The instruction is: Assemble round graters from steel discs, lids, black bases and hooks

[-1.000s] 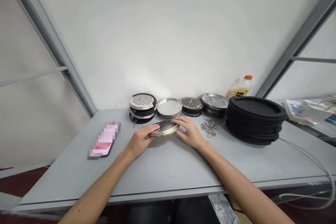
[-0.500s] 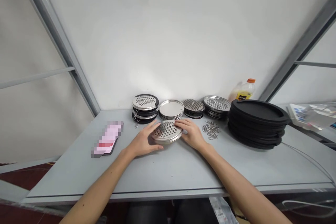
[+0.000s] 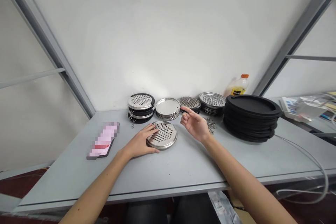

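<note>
Left hand [image 3: 140,142] grasps grater disc [image 3: 165,134] at edge; right hand [image 3: 195,126] looks empty, loosely curled. Metal likely stiff, slippery; rim best hold.

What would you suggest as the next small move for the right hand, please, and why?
I'd probably move the right hand to the plain discs and lift the top one: its index finger extends close to their edge and nothing shows in its grasp, while the left hand steadies the front grater on the table.
</note>
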The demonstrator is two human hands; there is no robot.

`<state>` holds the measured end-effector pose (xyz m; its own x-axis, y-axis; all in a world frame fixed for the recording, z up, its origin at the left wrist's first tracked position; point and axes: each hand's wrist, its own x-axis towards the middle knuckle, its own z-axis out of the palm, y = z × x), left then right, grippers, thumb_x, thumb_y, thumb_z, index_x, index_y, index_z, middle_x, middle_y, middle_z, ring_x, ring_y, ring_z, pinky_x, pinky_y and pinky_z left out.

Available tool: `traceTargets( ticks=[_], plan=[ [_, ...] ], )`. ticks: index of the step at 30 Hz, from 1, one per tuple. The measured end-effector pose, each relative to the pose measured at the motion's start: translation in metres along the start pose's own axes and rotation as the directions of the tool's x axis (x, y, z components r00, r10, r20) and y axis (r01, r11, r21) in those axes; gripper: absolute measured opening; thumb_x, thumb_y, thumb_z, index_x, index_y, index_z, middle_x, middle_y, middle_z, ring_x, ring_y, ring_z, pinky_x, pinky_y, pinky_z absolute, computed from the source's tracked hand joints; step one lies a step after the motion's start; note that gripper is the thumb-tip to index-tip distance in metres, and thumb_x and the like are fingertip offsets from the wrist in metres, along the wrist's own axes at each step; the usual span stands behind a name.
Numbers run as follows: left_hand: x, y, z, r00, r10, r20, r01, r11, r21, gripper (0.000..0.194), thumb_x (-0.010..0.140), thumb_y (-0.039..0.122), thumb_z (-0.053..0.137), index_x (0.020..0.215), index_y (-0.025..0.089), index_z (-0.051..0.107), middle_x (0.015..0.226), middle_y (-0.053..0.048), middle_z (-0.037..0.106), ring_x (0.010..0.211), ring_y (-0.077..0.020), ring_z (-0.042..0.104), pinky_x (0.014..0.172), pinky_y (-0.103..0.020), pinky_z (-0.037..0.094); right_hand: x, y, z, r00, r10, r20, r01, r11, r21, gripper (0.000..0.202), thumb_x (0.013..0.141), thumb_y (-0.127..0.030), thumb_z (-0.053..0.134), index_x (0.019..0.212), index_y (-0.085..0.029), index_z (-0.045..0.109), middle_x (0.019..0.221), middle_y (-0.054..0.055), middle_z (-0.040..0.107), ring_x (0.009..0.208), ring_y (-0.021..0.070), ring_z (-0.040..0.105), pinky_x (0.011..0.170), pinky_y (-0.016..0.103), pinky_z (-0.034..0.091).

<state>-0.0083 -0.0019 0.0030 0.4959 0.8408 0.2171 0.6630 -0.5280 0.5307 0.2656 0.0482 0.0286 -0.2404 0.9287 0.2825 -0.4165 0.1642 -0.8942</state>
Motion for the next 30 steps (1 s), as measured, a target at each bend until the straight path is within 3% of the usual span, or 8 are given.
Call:
traceTargets(
  ticks=[5,10,18,25,27,30],
  plan=[
    [-0.001,0.002,-0.001,0.999,0.028,0.046,-0.028,1.000,0.002,0.090,0.064,0.051,0.080,0.142,0.021,0.045,0.154,-0.013,0.028,0.143,-0.0349,0.022,0.115,-0.052,0.025,0.000,0.001,0.005,0.998,0.064,-0.016,-0.062,0.992,0.109,0.029,0.077,-0.027,0.046,0.100,-0.022,0.062,0.063,-0.001,0.037,0.055,0.0156,0.039,0.057,0.032,0.044],
    [-0.001,0.007,-0.002,1.000,-0.006,0.024,0.007,1.000,-0.018,0.075,0.074,0.051,0.072,0.140,0.023,0.047,0.153,-0.012,0.032,0.143,-0.0325,0.024,0.114,-0.051,0.026,0.000,0.006,0.003,0.998,0.064,0.012,-0.065,0.991,0.114,0.035,0.069,-0.021,0.049,0.101,-0.022,0.062,0.064,-0.001,0.038,0.054,0.0145,0.037,0.057,0.031,0.043],
    [-0.001,0.007,-0.003,0.999,-0.021,0.030,0.021,1.000,0.003,0.072,0.077,0.053,0.069,0.140,0.023,0.047,0.154,-0.011,0.031,0.143,-0.0316,0.025,0.114,-0.050,0.027,0.000,0.007,0.003,0.999,0.048,0.020,-0.050,0.991,0.122,0.039,0.064,-0.017,0.048,0.099,-0.023,0.065,0.068,0.000,0.045,0.052,0.0134,0.037,0.057,0.032,0.041],
    [-0.001,0.007,-0.003,0.999,-0.021,0.031,0.020,1.000,0.012,0.072,0.076,0.053,0.069,0.138,0.023,0.049,0.153,-0.011,0.032,0.142,-0.0321,0.026,0.114,-0.049,0.027,0.000,0.006,0.003,0.996,0.082,0.021,-0.084,0.987,0.138,0.030,0.069,-0.020,0.048,0.094,-0.023,0.064,0.065,-0.001,0.043,0.054,0.0143,0.039,0.058,0.032,0.040],
    [-0.001,0.007,-0.003,0.999,-0.021,0.035,0.020,1.000,0.019,0.073,0.077,0.054,0.068,0.139,0.023,0.048,0.153,-0.011,0.032,0.142,-0.0320,0.026,0.114,-0.049,0.027,0.001,0.008,0.002,0.998,0.063,0.006,-0.063,0.990,0.122,0.031,0.067,-0.019,0.050,0.095,-0.023,0.064,0.066,-0.001,0.045,0.057,0.0141,0.042,0.059,0.031,0.040],
    [-0.001,0.008,-0.004,0.999,-0.026,0.042,0.024,0.999,0.032,0.074,0.077,0.056,0.067,0.140,0.022,0.047,0.153,-0.011,0.032,0.142,-0.0323,0.026,0.114,-0.049,0.027,0.001,0.010,0.002,0.997,-0.061,-0.054,0.063,0.998,0.023,0.032,0.067,-0.018,0.057,0.098,-0.024,0.063,0.070,-0.001,0.049,0.061,0.0133,0.044,0.060,0.029,0.040]
  ],
)
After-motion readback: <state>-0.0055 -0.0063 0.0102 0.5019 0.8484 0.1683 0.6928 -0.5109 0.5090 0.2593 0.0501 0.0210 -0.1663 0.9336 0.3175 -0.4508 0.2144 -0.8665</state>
